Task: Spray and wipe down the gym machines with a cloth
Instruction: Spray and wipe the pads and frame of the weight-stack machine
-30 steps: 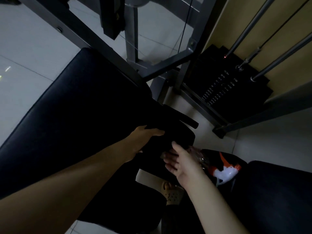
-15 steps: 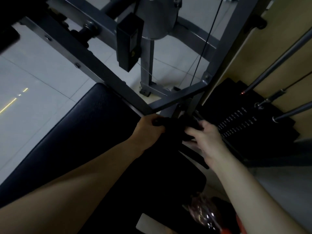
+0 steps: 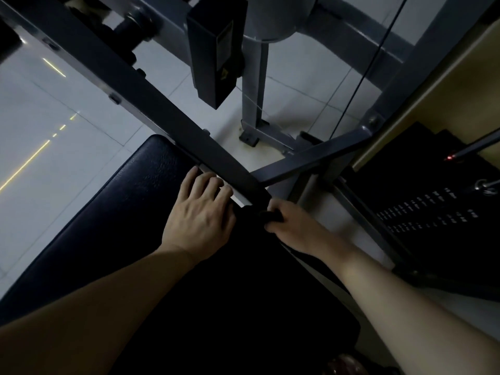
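My right hand (image 3: 296, 228) grips the cloth (image 3: 267, 215) at the machine bar's (image 3: 162, 115) lower end. My left hand (image 3: 200, 220) lies flat beside it, and the bar runs up-left.

Single head-worn view, steeply downward, close above the padded bench (image 3: 113, 217) and grey frame (image 3: 162, 109).

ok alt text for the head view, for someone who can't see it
Seen from above in dim light, a right hand grips a dark cloth by a grey machine frame, while the left hand rests open on the black seat pad.
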A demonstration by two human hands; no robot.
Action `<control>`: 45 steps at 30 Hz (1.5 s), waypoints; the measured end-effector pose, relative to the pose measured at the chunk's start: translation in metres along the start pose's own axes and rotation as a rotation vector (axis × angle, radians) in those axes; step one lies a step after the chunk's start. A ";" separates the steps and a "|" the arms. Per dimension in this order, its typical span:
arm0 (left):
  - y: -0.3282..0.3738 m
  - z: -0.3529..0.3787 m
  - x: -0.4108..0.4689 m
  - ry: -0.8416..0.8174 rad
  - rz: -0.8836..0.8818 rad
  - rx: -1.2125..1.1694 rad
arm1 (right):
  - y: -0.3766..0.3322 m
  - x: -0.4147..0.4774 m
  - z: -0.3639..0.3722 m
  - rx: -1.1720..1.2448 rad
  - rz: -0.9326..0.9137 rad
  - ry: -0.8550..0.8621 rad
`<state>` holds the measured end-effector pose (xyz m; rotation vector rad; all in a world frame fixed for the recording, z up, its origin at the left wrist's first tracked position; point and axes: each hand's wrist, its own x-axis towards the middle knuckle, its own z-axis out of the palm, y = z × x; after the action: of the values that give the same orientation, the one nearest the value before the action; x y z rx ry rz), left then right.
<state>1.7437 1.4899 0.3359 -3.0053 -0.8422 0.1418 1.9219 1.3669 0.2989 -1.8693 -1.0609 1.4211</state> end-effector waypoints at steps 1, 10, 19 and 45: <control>0.001 -0.001 0.000 -0.023 -0.006 0.012 | 0.005 0.010 0.002 0.032 0.048 -0.046; -0.003 -0.002 0.005 -0.083 -0.005 0.011 | 0.031 0.066 0.006 -0.002 0.236 -0.262; -0.002 -0.003 0.006 -0.107 -0.003 0.003 | 0.035 0.081 0.026 -0.135 0.275 -0.245; 0.000 -0.003 0.007 -0.129 -0.014 0.026 | 0.065 0.074 0.018 0.156 0.159 -0.228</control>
<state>1.7497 1.4938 0.3386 -2.9920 -0.8639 0.3476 1.9304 1.3941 0.2026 -1.7422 -0.8900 1.7894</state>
